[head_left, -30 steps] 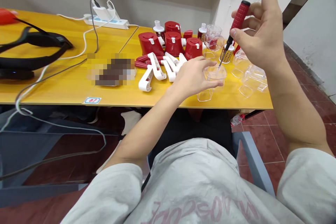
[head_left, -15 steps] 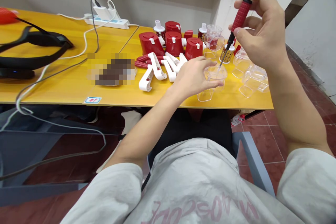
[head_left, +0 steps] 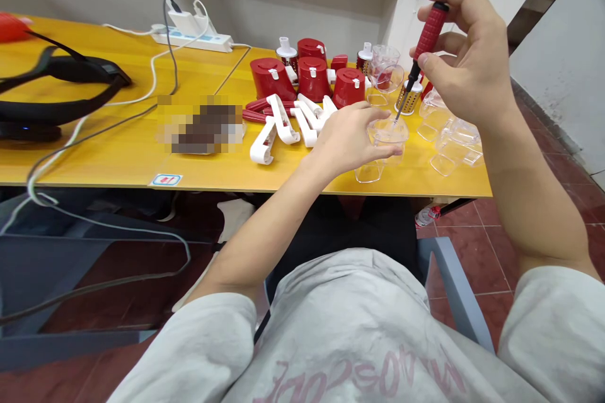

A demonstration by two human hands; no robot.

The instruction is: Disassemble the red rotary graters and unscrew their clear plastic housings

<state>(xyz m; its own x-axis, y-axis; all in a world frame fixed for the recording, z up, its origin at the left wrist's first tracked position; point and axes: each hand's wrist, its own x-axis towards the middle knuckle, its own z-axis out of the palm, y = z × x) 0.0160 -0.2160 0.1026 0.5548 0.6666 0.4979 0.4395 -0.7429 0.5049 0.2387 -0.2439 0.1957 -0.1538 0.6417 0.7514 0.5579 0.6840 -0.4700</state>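
My right hand (head_left: 467, 63) is closed around a red-handled screwdriver (head_left: 428, 34), held upright with its thin shaft pointing down into a clear plastic housing (head_left: 385, 138). My left hand (head_left: 350, 138) wraps its fingers round the left side of that housing and steadies it on the yellow table (head_left: 118, 157) near the front edge. The screwdriver tip sits inside the housing's round top opening.
Red caps (head_left: 312, 79), white handles (head_left: 278, 126) and small white-topped parts lie behind my left hand. More clear housings (head_left: 451, 138) sit at the right edge. A black headset (head_left: 51, 94), white cables and a power strip (head_left: 191, 38) occupy the left.
My right hand's fingers have curled in over the screwdriver handle, turning it; the tool stays in the housing. My left hand has not moved.
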